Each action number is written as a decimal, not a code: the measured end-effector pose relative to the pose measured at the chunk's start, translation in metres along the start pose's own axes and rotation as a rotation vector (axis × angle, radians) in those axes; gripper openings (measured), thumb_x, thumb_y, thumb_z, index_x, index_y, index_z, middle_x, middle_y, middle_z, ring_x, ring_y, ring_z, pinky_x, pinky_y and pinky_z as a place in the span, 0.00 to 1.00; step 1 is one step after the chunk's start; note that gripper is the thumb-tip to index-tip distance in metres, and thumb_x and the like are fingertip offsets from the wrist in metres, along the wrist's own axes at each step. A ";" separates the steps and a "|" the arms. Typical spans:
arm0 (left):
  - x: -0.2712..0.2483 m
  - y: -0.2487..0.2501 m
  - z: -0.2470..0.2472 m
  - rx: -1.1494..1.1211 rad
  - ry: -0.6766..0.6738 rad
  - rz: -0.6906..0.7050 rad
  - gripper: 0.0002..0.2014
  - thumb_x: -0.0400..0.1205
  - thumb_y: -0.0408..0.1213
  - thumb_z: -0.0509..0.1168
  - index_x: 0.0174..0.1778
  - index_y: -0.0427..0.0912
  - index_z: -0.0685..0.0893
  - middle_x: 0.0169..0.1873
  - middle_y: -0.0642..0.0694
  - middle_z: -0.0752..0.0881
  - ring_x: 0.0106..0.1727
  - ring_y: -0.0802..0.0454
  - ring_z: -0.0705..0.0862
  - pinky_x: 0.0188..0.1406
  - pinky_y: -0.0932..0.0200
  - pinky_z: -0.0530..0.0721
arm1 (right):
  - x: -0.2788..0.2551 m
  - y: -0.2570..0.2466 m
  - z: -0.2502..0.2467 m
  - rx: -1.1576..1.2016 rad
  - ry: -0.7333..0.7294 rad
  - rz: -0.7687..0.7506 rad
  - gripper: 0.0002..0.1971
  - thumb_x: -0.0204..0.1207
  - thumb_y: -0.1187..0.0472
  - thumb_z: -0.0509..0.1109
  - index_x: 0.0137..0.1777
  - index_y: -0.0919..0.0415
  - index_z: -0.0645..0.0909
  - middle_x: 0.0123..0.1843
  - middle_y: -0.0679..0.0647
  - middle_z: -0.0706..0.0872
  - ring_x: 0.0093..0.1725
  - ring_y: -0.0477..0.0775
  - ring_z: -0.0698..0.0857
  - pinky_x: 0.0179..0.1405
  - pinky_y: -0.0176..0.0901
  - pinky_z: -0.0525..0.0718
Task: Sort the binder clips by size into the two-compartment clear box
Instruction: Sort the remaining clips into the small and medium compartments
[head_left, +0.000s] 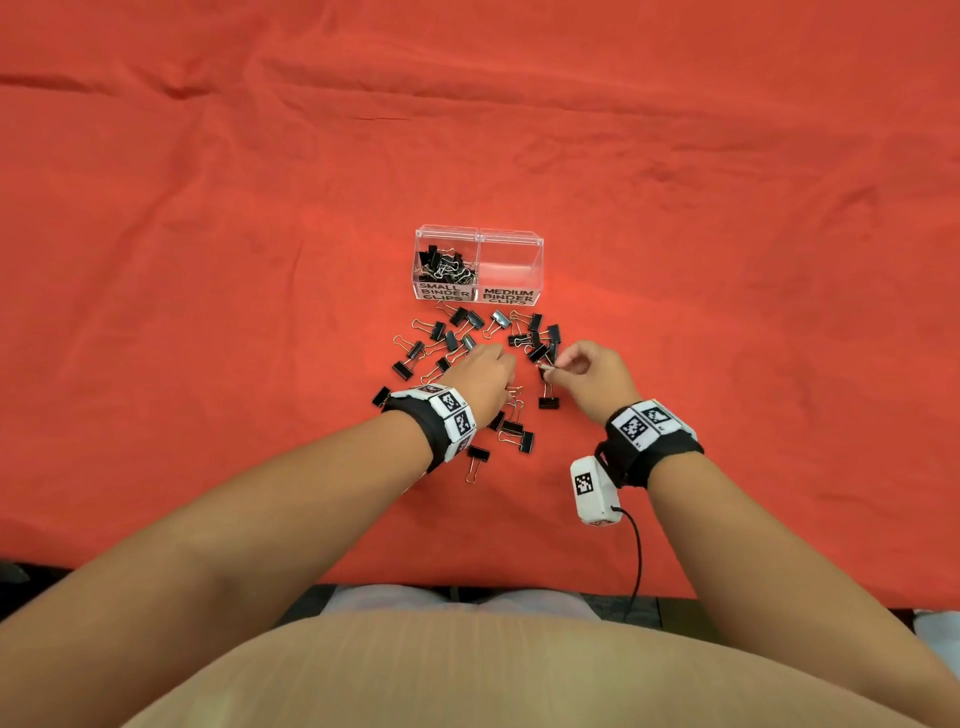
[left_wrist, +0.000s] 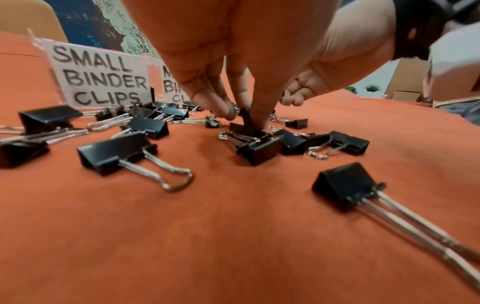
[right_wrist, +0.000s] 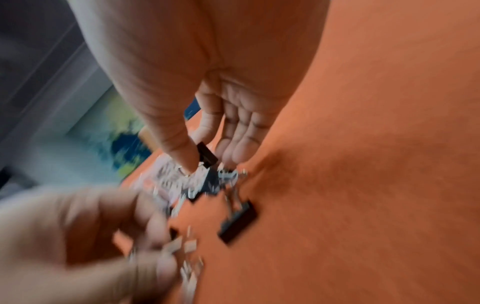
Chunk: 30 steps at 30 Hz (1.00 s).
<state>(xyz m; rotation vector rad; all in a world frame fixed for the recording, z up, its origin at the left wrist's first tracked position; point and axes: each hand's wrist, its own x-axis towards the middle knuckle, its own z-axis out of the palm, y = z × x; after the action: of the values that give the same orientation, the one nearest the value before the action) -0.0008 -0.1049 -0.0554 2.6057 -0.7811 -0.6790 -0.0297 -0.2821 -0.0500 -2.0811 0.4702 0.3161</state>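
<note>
Head view: a two-compartment clear box (head_left: 479, 262) is seen near the middle of the orange cloth (head_left: 208, 208). Its left compartment, labelled SMALL BINDER CLIPS, is filled with small clips (head_left: 445, 262); nothing is visible in the right one, labelled MEDIUM BINDER CLIPS. Black binder clips (head_left: 457, 338) are scattered on the cloth just in front of the box. The left hand (head_left: 480, 376) is lowered onto the pile; a small clip (head_left: 543, 369) is pinched by the right hand (head_left: 589, 371).

Left wrist view: a black clip (left_wrist: 245, 121) in the pile is gripped between thumb and fingertips (left_wrist: 226, 112) of the left hand (left_wrist: 249, 61). Medium clips (left_wrist: 114, 154) lie around it.

Right wrist view (blurred): a small black clip (right_wrist: 206, 155) is pinched between thumb and fingers of the right hand (right_wrist: 207, 98), above a medium clip (right_wrist: 237, 223) lying on the cloth.
</note>
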 end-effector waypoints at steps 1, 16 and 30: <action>0.000 0.000 -0.002 -0.018 0.007 0.009 0.05 0.80 0.31 0.65 0.50 0.37 0.78 0.52 0.41 0.78 0.59 0.43 0.75 0.57 0.46 0.80 | 0.001 0.000 -0.006 0.107 0.026 0.038 0.12 0.69 0.67 0.76 0.34 0.54 0.76 0.31 0.49 0.80 0.27 0.43 0.77 0.26 0.24 0.74; 0.023 0.025 -0.022 -0.420 0.113 -0.258 0.11 0.83 0.35 0.54 0.60 0.43 0.75 0.27 0.52 0.75 0.27 0.50 0.76 0.28 0.57 0.73 | 0.009 0.003 -0.007 -0.040 -0.011 0.134 0.03 0.75 0.63 0.66 0.45 0.58 0.80 0.35 0.47 0.79 0.33 0.47 0.76 0.38 0.42 0.74; 0.021 0.004 -0.016 -0.053 0.083 -0.111 0.07 0.82 0.38 0.63 0.54 0.44 0.81 0.52 0.45 0.85 0.57 0.45 0.82 0.51 0.49 0.82 | -0.004 0.008 -0.001 -0.243 -0.047 0.010 0.05 0.73 0.62 0.71 0.48 0.59 0.82 0.42 0.49 0.82 0.45 0.50 0.77 0.44 0.36 0.70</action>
<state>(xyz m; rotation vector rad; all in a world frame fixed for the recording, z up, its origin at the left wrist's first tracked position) 0.0215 -0.1177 -0.0471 2.6261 -0.5894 -0.6094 -0.0371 -0.2858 -0.0534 -2.3014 0.4312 0.4462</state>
